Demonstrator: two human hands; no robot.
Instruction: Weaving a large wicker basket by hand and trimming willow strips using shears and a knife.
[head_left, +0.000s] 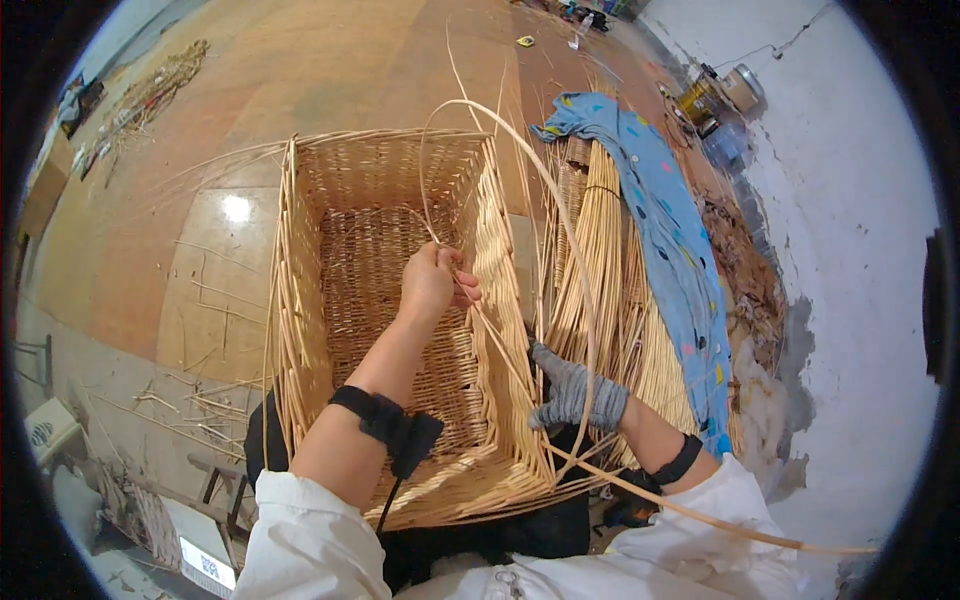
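Note:
A deep rectangular wicker basket lies open toward me, its woven walls and floor in view. My bare left hand reaches over the opening, fingers closed on a thin willow rod near the right wall. From that hand the rod rises and bends in a wide loop to the right. My right hand, in a grey knitted glove, is at the outside of the right wall, thumb and fingers closed against its rim; some fingertips are hidden. Several loose rod ends cross below it near the corner, one pointing far right.
Right of the basket lies a bundle of pale willow rods, partly under a blue dotted cloth. Cut scraps litter the floor at left. A white wall stands at right, with containers along its base.

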